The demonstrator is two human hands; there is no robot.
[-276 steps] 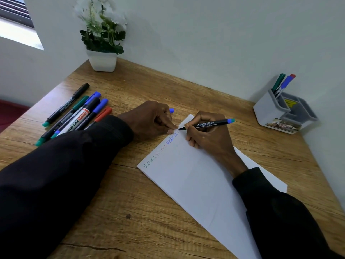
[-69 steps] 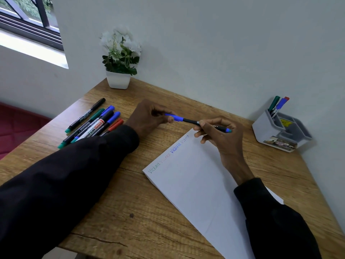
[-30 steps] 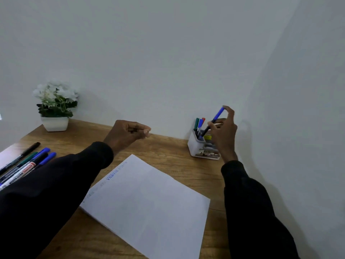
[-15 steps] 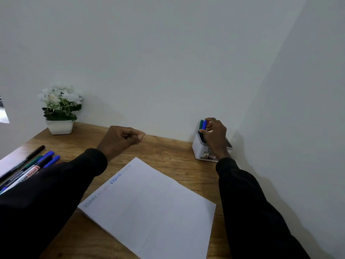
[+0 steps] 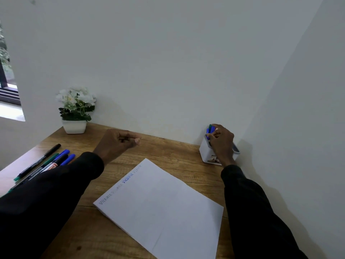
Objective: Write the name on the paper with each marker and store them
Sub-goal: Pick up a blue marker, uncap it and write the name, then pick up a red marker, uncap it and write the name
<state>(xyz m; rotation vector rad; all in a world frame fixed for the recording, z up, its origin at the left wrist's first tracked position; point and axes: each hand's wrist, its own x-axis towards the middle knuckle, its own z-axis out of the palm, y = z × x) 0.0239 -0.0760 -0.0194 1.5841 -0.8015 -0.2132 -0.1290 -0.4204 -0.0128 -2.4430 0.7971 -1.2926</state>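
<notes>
A white sheet of paper (image 5: 164, 208) lies slanted on the wooden table (image 5: 168, 148), with the name written several times along its upper left edge. At the back right stands a white marker holder (image 5: 203, 154) against the wall. My right hand (image 5: 223, 143) covers the holder, fingertips closed around the blue marker (image 5: 208, 130) standing in it beside a green-capped one. My left hand (image 5: 115, 143) hovers over the table left of the paper's top corner, fingers curled shut, nothing in it. Several loose markers (image 5: 56, 159) lie at the left, partly hidden by my sleeve.
A small white pot with white flowers (image 5: 75, 109) stands at the back left against the wall. Walls close off the table at the back and on the right. A window shows at the far left edge.
My right hand has pushed the blue marker down into the holder and stays on it. The left hand has kept its curled pose. The view has shifted a little.
</notes>
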